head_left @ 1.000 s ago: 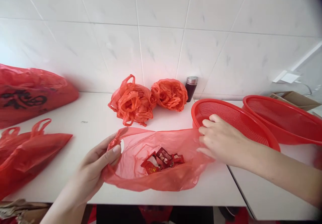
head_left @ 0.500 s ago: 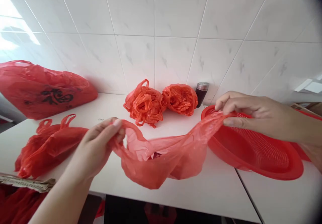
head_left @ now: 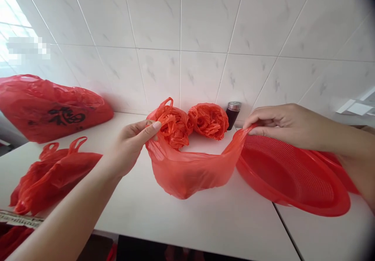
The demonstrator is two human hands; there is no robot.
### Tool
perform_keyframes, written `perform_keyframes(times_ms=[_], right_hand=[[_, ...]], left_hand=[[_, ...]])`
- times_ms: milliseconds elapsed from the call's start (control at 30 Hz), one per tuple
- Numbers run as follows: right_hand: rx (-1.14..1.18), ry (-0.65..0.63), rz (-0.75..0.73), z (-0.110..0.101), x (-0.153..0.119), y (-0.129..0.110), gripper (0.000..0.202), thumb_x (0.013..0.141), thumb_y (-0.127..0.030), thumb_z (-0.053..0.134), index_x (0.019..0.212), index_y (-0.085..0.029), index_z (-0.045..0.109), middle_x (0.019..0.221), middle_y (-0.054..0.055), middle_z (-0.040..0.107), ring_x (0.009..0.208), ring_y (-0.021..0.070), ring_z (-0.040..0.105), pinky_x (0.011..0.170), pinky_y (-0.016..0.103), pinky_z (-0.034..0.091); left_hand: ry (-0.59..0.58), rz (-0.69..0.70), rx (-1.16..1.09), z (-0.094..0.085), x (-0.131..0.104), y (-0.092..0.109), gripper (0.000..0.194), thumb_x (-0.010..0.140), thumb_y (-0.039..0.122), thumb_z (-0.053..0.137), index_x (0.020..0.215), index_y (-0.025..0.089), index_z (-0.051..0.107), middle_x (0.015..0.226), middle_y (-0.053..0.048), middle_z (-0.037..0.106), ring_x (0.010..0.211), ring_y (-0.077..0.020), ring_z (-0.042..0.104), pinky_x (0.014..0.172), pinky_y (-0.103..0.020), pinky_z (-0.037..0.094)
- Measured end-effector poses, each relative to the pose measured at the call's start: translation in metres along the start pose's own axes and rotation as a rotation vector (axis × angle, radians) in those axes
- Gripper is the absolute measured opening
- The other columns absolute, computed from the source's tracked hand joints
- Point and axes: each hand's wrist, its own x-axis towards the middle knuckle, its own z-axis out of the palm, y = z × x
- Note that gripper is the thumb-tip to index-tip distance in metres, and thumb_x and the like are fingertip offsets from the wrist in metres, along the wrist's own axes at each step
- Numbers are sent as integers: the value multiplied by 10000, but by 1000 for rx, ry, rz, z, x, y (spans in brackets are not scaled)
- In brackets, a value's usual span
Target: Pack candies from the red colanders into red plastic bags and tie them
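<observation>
A thin red plastic bag (head_left: 190,173) hangs stretched between my two hands above the white table. My left hand (head_left: 131,142) pinches its left end between thumb and fingers. At its right end, my right hand (head_left: 271,122) grips the gathered film, close over the rim of a red plastic colander (head_left: 281,171). The bag sags in the middle with a darker patch inside; its contents are hidden. Behind it sit two bundles of crumpled red plastic bags, a left bundle (head_left: 175,126) and a right bundle (head_left: 208,120).
A dark bottle (head_left: 233,116) with a silver lid stands by the tiled wall (head_left: 205,18). On the left are a large red bag with black lettering (head_left: 64,108) and a smaller red handled bag (head_left: 55,171). A seam crosses the table (head_left: 222,222) at right.
Both hands have lifted the bag slightly away from me, the left hand also moving right. The bag's opening, visible before, is now turned away. The view has tilted up a little.
</observation>
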Motion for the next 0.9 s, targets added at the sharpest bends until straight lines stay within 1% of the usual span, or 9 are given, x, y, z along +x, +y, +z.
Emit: perform_keyframes(times_ms=[100,167,267,367,433,500,600,700,900], right_hand=[[100,-208,-5,6,8,-13,168,877,-396,572,935,-292,691,925,19,685,805,176,659,676,301,521],[189,-197,-67,14,15,-26,159,879,-333,565,981,-280,673,978,21,681,871,183,656,736,313,523],[309,-199,-201,35,29,-51,197,869,-207,530,1018,-258,648,1015,10,667,938,180,640,796,328,516],[425,-198,-305,63,44,-76,239,869,-121,476,1009,-245,625,985,-11,659,903,143,630,779,300,514],[506,-150,-349,82,52,-85,257,885,-102,447,1028,-242,608,979,-14,652,891,122,621,786,287,510],[557,-79,-353,97,55,-85,292,901,-112,447,1118,-257,578,1057,-6,637,951,121,604,848,304,498],[570,-91,-243,114,53,-71,339,898,-219,533,1232,-281,516,1161,23,602,1017,154,587,871,348,497],[604,-193,-97,125,44,-56,203,887,-300,567,1082,-244,569,976,14,632,874,157,614,766,334,520],[668,-25,-145,119,8,-70,37,899,-258,557,931,-245,571,928,-3,631,891,149,594,843,314,484]], left_hand=[[-69,-70,-175,5,8,-7,311,842,426,633,682,159,632,943,-59,657,868,-181,617,774,-292,491],[-147,-97,-213,10,13,-10,238,856,431,612,937,214,666,1024,-63,653,924,-208,626,821,-346,497],[-339,-158,-5,20,17,-10,416,819,370,672,1210,278,565,905,-40,656,869,-202,630,801,-346,496],[-521,-237,192,32,18,-9,343,768,346,715,1078,232,620,805,-23,608,745,-179,594,680,-300,493],[-513,-254,224,37,19,-11,214,791,391,673,882,201,635,739,-8,549,643,-142,528,571,-256,454],[-434,-285,215,38,20,-13,274,835,452,597,761,188,609,666,8,492,565,-114,458,510,-234,409],[-329,-352,161,31,20,-19,348,862,508,529,778,182,615,653,7,483,556,-115,457,509,-236,410],[-294,-358,98,26,19,-26,352,865,527,525,834,187,610,626,33,442,518,-99,416,499,-227,399],[-467,-260,96,21,17,-23,299,891,464,507,803,199,613,694,-11,576,628,-152,564,651,-299,480]])
